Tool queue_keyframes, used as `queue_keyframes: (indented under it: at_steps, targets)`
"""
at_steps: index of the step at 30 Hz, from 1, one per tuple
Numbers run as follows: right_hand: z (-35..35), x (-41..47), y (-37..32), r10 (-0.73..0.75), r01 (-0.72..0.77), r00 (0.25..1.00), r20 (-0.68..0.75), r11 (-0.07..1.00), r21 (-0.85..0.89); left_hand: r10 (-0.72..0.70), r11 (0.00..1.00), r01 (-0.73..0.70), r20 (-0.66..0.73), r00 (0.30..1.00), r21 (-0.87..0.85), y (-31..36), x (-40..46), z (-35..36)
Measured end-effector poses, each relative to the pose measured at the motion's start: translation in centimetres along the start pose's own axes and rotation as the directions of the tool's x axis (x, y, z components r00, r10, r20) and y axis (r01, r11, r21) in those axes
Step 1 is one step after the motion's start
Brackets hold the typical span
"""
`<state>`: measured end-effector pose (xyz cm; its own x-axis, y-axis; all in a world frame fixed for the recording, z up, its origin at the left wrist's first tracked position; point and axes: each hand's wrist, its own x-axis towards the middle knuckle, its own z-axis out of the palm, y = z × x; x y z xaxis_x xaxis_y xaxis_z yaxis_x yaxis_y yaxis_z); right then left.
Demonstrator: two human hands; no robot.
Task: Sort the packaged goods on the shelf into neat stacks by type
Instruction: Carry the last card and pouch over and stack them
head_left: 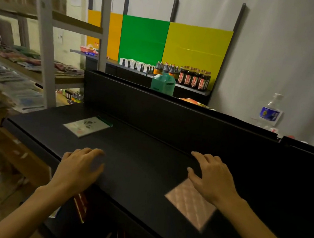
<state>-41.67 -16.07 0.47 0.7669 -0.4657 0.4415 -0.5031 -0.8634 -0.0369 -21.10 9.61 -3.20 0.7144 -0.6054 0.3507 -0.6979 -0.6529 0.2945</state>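
A black shelf top (141, 169) lies in front of me. A flat pale packet with a leaf print (85, 126) rests on its far left part. A pink quilted packet (188, 204) lies near the front edge at the right. My right hand (212, 179) hovers over or rests on the pink packet's far edge with fingers spread; whether it touches is unclear. My left hand (80, 166) is at the shelf's front edge with fingers curled and blurred, and nothing shows in it. Red packets (81, 205) show on a lower level under my left wrist.
A grey metal rack (47, 47) with mixed packets stands at the left. Beyond a black back panel (154, 106), a far shelf holds small white boxes (135, 65), dark sauce bottles (194, 78) and a green jug (163, 83). A clear water bottle (270, 112) stands at the right.
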Motion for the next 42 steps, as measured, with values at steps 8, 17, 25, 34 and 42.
queue_keyframes:
  at_steps: [8, 17, 25, 34, 42]
  targets:
    - [2.3, 2.9, -3.7, 0.217, -0.216, 0.976, -0.007, 0.97, -0.111, 0.087, 0.989, -0.085, 0.017, 0.996, -0.123, -8.5, 9.5, 1.2]
    - [3.5, 2.3, -11.5, 0.496, -0.473, 0.867, 0.038, 0.846, -0.246, 0.092, 0.993, -0.076, 0.185, 0.978, -0.091, -17.6, 18.1, 3.0]
    - [5.3, -1.7, -12.7, 0.714, -0.691, 0.699, -0.04, 0.66, -0.293, 0.042, 0.995, -0.018, 0.243, 0.969, -0.1, -18.9, 18.8, 4.5]
    - [6.1, -3.7, -12.5, 0.9, -0.894, 0.423, -0.105, 0.396, -0.21, 0.123, 0.979, -0.078, 0.246, 0.961, -0.188, -19.0, 18.8, 4.6]
    - [6.2, -3.8, -12.6, 0.94, -0.926, 0.338, -0.038, 0.326, -0.19, 0.167, 0.949, -0.08, 0.269, 0.949, -0.306, -19.4, 18.5, 3.8]
